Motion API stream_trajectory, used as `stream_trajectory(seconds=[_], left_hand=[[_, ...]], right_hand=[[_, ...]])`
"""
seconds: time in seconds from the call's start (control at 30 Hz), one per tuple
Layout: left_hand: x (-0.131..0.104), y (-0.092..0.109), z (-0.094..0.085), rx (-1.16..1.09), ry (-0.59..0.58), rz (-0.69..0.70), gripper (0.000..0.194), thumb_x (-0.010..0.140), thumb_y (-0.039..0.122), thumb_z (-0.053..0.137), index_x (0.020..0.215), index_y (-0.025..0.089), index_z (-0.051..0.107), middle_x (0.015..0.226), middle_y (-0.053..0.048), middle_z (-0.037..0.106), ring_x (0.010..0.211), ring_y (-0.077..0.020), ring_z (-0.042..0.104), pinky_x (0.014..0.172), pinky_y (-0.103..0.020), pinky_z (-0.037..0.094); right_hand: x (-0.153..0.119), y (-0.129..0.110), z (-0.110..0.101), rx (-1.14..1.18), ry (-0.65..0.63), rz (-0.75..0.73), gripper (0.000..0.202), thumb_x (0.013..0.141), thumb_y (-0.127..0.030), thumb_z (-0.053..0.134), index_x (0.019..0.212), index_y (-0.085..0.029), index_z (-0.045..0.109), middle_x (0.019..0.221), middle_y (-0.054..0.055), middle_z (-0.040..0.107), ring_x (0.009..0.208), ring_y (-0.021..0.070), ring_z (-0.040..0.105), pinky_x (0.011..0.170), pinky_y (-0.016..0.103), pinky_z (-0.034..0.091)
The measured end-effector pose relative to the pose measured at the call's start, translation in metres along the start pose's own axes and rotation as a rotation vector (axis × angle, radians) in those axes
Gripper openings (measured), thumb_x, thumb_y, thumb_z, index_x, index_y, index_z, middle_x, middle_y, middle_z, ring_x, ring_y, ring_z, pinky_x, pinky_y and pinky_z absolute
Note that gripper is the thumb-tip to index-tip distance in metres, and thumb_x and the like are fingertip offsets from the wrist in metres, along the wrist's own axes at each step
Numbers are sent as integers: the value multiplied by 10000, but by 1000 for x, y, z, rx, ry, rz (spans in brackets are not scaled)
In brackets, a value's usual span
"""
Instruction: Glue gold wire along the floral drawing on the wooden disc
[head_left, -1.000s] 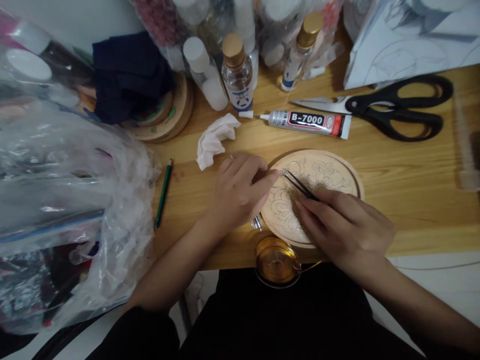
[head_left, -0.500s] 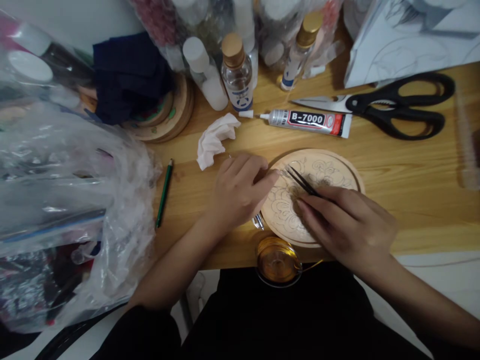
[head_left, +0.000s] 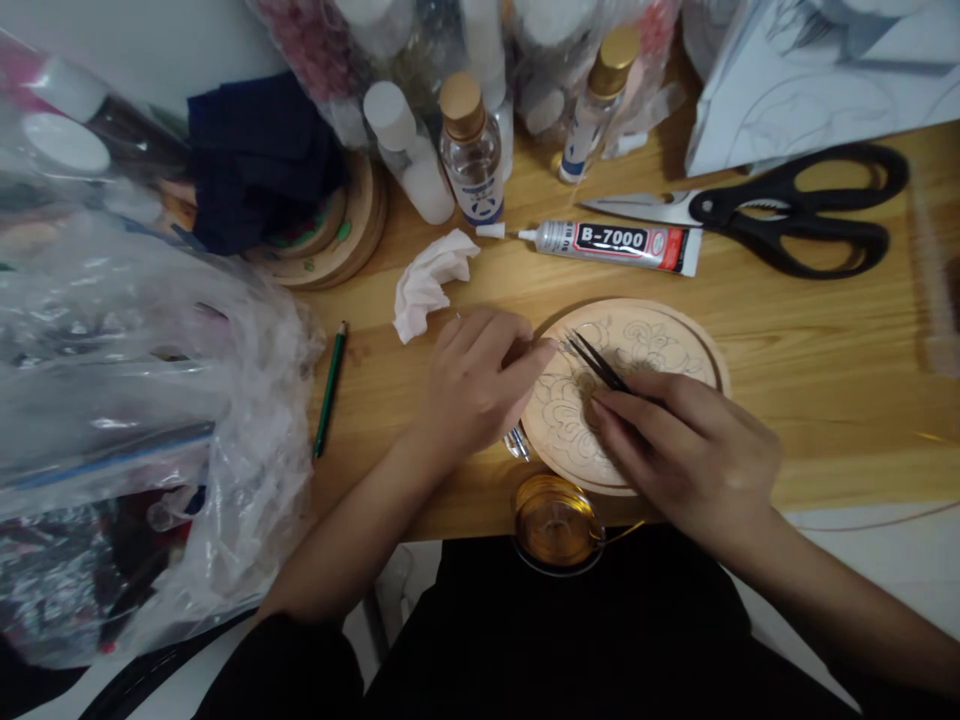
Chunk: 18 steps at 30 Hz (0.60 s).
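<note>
Black tweezers (head_left: 600, 362) are held in my right hand (head_left: 686, 440), over a round wooden board (head_left: 562, 450) with a floral line drawing. Their tips point to the upper left part of the drawing. My left hand (head_left: 480, 385) rests at the board's left edge, thumb and fingers closed near the tweezer tips; whatever they pinch is too small to make out. A spool of golden wire (head_left: 559, 525) lies at the table's front edge, just below the board. Something clear and shiny (head_left: 516, 442) shows beneath my left hand.
Behind the board lie a glue tube (head_left: 619, 245), black scissors (head_left: 750, 208) and crumpled tissue (head_left: 431, 280). Bottles (head_left: 472, 150) stand at the back. A green pencil (head_left: 330, 390) and plastic bags (head_left: 247, 350) are on the left, papers (head_left: 825, 100) at the back right.
My right hand and the tweezers have shifted slightly to the left. My left hand has hardly moved.
</note>
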<state>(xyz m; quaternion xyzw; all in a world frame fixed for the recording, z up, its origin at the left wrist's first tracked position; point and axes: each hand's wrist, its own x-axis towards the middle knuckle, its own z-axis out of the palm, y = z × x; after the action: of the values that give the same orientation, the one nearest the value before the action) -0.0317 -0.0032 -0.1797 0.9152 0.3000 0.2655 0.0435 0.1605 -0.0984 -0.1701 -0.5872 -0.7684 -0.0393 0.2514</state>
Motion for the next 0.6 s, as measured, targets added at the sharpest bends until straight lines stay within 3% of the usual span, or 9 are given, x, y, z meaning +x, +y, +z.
stream_trajectory(seconds=[0.6], left_hand=[[0,-2,2,-48,-20,13,148,946,138,589,1025,193,702,888,-53,640,839,-168,519,742,-319,393]], right_hand=[[2,0,0,14,6,14,130,823,-192,749,946,-197,712,948,42,763,773,145,721,638,253,574]])
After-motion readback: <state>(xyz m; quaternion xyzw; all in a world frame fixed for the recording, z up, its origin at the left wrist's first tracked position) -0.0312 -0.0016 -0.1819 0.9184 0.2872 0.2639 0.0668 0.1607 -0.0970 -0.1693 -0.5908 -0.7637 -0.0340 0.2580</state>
